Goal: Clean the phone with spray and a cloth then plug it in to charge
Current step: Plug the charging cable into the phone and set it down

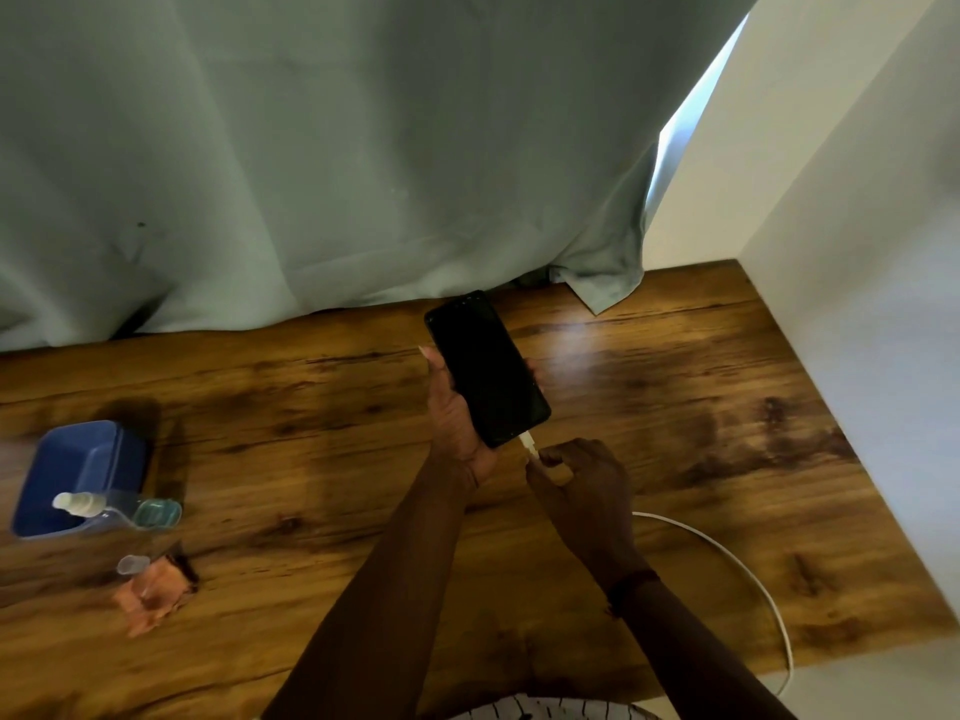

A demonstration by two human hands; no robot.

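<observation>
My left hand [453, 415] holds a black phone [485, 368] above the middle of the wooden table [675, 407], screen up and dark. My right hand [576, 478] pinches the white plug [530, 443] of a charging cable at the phone's bottom edge. The plug touches the port; how far in it sits I cannot tell. The white cable [727, 558] loops over the table's right front edge. A clear spray bottle [91, 506] with a white nozzle lies at the left. A crumpled orange cloth [150, 595] lies in front of it.
A blue tub [78, 465] stands at the left, behind the spray bottle. A small teal dish [156, 513] and a small clear cap [130, 565] sit nearby. A grey-green curtain [311, 148] hangs along the table's back. A white wall [857, 252] borders the right side.
</observation>
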